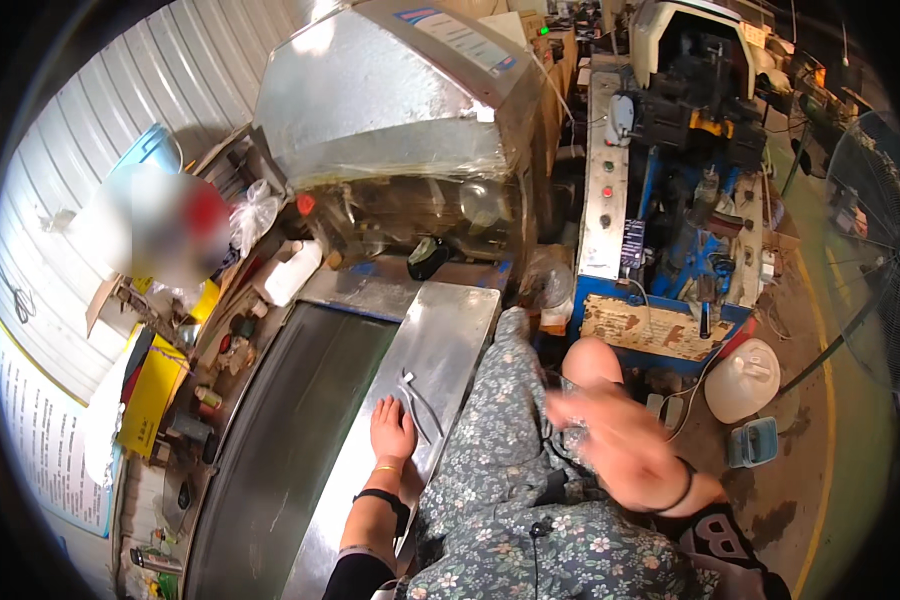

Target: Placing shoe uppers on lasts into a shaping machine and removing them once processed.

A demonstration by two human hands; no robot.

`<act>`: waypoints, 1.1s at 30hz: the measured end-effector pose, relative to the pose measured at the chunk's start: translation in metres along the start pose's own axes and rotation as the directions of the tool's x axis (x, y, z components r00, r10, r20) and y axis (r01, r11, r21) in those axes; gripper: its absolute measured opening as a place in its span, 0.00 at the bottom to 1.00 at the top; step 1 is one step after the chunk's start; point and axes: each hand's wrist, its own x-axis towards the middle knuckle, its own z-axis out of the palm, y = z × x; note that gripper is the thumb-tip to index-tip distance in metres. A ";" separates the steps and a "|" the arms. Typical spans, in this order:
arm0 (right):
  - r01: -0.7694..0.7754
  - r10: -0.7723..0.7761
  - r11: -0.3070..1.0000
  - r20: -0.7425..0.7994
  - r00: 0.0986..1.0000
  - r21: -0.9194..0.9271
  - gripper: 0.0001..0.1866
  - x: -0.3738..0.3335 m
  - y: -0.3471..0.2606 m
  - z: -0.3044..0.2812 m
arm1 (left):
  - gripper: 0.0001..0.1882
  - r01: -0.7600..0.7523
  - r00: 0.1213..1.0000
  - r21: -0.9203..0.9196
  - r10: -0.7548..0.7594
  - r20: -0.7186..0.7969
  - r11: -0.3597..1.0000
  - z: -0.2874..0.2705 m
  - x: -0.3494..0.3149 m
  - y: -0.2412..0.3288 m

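My left hand [393, 432] lies flat, palm down, on a shiny metal ledge [452, 325], its fingers stretched out. Right beside its fingers rests a slim grey metal hand tool [422, 410] with two long handles, which looks like pliers or tongs. Over my lap, near my bare knee, hovers my right hand [615, 435]. Motion smears its fingers, and nothing in it can be made out. A dark floral apron [500, 480] covers my lap. Along the ledge's left side runs a dark conveyor belt [290, 400].
The belt meets a metal-hooded machine [400, 110] with a small dark object [428, 258] at its mouth. Cluttered shelving [220, 365] lines the left. A blue machine [670, 290] stands ahead right, near a white jug [742, 380], a blue tub [753, 442] and a large fan [875, 240].
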 end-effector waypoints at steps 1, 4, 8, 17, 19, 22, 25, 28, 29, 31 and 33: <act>-0.204 0.230 0.956 0.111 0.967 -0.208 0.22 -0.010 0.038 -0.013 | 0.21 -0.008 1.000 -0.001 0.008 0.002 1.000 0.000 0.000 0.000; -0.609 0.645 0.458 -0.229 0.729 -0.648 0.23 -0.056 0.137 0.003 | 0.21 -0.019 1.000 -0.007 0.019 0.002 1.000 -0.003 0.000 0.002; -0.165 0.965 0.238 0.253 -0.074 -0.957 0.17 -0.126 0.188 0.019 | 0.22 -0.001 0.999 0.012 0.001 0.039 1.000 -0.006 0.002 0.004; -0.407 0.940 0.253 0.322 -0.110 -0.878 0.19 -0.114 0.222 -0.005 | 0.22 0.003 0.999 -0.006 -0.002 0.043 1.000 -0.004 0.000 0.002; -0.360 0.927 0.287 0.353 -0.129 -0.887 0.20 -0.111 0.217 -0.002 | 0.22 0.009 0.999 -0.008 -0.009 0.054 1.000 -0.006 0.001 0.004; -0.355 0.941 0.288 0.331 -0.066 -0.889 0.20 -0.109 0.209 0.004 | 0.22 0.008 0.999 -0.009 -0.008 0.042 1.000 -0.008 0.003 0.008; -0.373 0.927 0.313 0.366 -0.080 -0.874 0.18 -0.109 0.213 0.001 | 0.22 0.015 1.000 -0.012 -0.014 0.026 1.000 -0.008 0.004 0.008; -0.378 0.908 0.345 0.407 -0.097 -0.859 0.16 -0.111 0.225 -0.007 | 0.21 -0.021 1.000 -0.023 0.021 -0.017 1.000 -0.007 0.003 0.005; -0.490 0.901 0.342 0.428 -0.072 -0.802 0.16 -0.112 0.229 -0.011 | 0.21 -0.017 1.000 -0.031 0.016 -0.027 0.999 -0.007 0.003 0.004; -0.579 0.913 0.288 0.402 -0.075 -0.762 0.15 -0.115 0.235 -0.016 | 0.20 -0.010 1.000 -0.033 0.009 -0.020 0.999 -0.008 0.003 0.002; -0.544 0.942 0.246 0.331 -0.061 -0.802 0.16 -0.120 0.237 -0.019 | 0.20 0.027 1.000 -0.037 -0.028 -0.010 0.999 -0.009 0.004 0.002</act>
